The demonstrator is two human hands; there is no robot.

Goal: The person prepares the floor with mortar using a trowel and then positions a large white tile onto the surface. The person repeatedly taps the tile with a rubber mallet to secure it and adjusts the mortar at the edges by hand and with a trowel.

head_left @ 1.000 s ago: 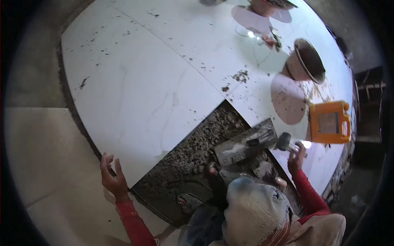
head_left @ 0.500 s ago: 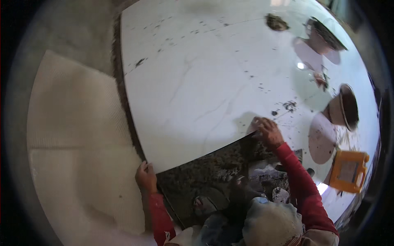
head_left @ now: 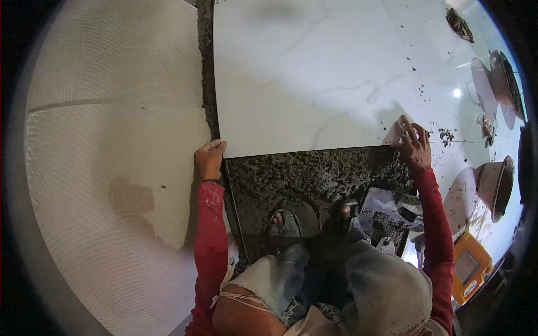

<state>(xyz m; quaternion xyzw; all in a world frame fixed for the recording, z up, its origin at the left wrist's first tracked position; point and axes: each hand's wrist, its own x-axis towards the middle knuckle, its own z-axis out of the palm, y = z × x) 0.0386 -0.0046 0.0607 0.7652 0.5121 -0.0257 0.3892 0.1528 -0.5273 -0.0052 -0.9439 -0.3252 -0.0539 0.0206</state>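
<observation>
A large white marble-patterned tile lies across the far middle, its near edge bordering dark, crumbly mortar. My left hand is closed round the tile's near left corner, fingers pinched at the edge. At the near right corner rests my right hand, its fingers spread over the tile's surface. Both red-sleeved arms reach forward from below. The underside of the tile and part of my left fingers are hidden.
Pale, ridged adhesive-coated slabs lie at left, beyond a narrow mortar gap. Two buckets lie tipped at right, near an orange container. A flat trowel and my sandaled feet are close below.
The view has turned and shifted, so the tile's near edge now runs almost level and my feet show clearly. Both hands stay at the tile's near corners; my right fingers are more spread.
</observation>
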